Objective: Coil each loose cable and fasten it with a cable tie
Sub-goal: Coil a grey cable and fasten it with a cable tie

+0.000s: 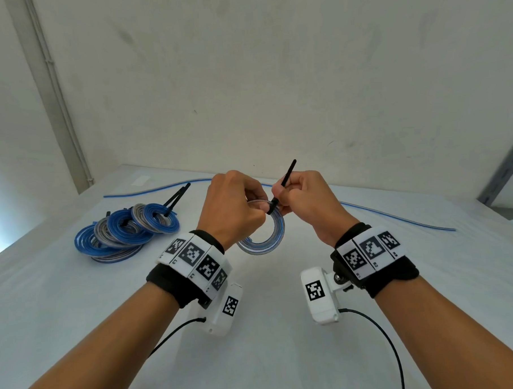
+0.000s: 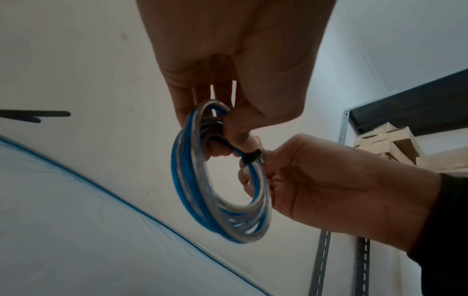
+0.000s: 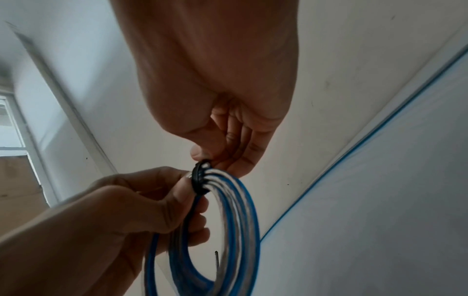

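A coil of blue and clear cable (image 1: 273, 236) (image 2: 220, 200) (image 3: 235, 220) hangs in the air above the white table (image 1: 271, 355). My left hand (image 1: 235, 207) (image 2: 222, 124) grips the coil at its top. A black cable tie (image 1: 284, 182) (image 2: 250, 157) (image 3: 200, 178) is looped round the strands there. My right hand (image 1: 305, 201) (image 3: 228, 152) pinches the tie beside its head, and the tie's free tail sticks up and to the right past the fingers.
A heap of several tied blue and clear coils (image 1: 124, 232) lies at the left of the table, with spare black ties (image 1: 177, 195) behind it. One loose blue cable (image 1: 397, 214) runs along the far side. A metal shelf (image 2: 354, 180) stands at the right.
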